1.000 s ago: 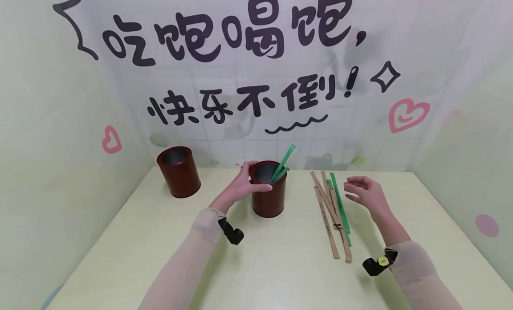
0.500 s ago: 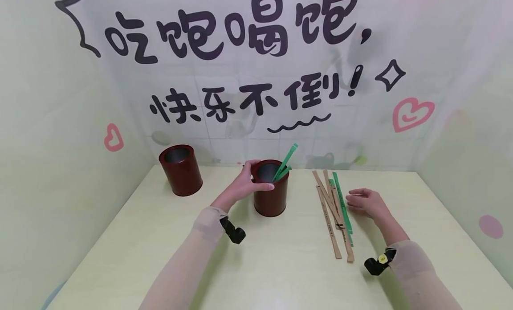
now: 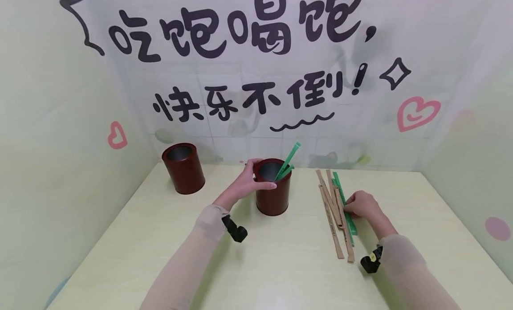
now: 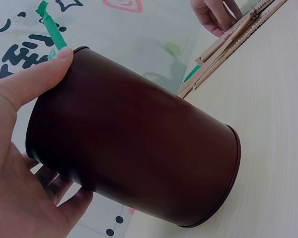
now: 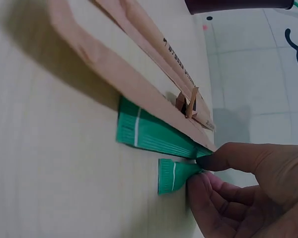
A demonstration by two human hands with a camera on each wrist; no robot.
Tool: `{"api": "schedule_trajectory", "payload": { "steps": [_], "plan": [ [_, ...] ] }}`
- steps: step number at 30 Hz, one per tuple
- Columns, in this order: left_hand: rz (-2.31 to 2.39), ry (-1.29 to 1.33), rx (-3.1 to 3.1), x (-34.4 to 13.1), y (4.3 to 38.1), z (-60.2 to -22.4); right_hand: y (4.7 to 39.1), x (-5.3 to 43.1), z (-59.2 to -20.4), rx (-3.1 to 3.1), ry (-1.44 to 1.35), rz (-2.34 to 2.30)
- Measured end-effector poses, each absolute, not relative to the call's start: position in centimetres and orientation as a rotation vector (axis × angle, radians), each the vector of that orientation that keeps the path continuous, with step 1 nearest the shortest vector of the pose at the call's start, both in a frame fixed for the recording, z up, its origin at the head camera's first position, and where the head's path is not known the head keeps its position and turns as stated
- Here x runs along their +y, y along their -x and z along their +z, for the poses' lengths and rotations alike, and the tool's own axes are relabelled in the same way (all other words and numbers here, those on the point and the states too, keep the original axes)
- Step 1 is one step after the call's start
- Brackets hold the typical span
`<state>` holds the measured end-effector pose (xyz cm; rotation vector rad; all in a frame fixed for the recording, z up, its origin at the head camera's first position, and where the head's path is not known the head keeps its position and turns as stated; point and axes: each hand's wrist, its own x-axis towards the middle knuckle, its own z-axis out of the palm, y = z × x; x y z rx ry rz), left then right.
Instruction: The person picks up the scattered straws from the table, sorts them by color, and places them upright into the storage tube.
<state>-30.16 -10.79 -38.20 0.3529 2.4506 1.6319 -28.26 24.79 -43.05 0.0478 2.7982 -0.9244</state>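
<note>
My left hand [image 3: 242,185] grips the rim of a dark red cylindrical container [image 3: 273,201], thumb in front and fingers round the far side. Green stick packets [image 3: 290,156] lean out of its mouth. At the right, my right hand [image 3: 363,206] pinches a thin green stick packet [image 5: 175,175] between thumb and forefinger; its crimped end points away from the hand. Another green packet [image 5: 156,133] lies right beside it. Several long brown paper-wrapped sticks [image 3: 329,206] lie in a loose, partly crossed bunch to the left of the green ones.
A second dark red container [image 3: 185,171] stands at the back left of the pale table [image 3: 256,265]. Behind is a printed wall sheet [image 3: 224,78] with black lettering and pink hearts. Side sheets flank the table.
My right hand has come down and slightly toward me onto the green packets, its fingers closing from a loose spread to a pinch. The left hand keeps its grip on the container.
</note>
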Motion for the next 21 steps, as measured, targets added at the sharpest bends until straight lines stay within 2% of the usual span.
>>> {"api": "schedule_trajectory", "payload": {
  "steps": [8, 14, 21],
  "plan": [
    [1.644, -0.337, 2.44, -10.8, 30.3, -38.3, 28.1, 24.6, -42.6, 2.783, -0.015, -0.887],
    [1.65, -0.349, 2.444, -10.7, 30.1, -38.3, 28.0, 25.8, -42.3, 2.624, -0.042, -1.175],
    [1.643, -0.349, 2.46, -10.9, 30.0, -38.2, 27.5, 26.0, -40.1, 2.416, 0.016, -1.537]
  ]
}}
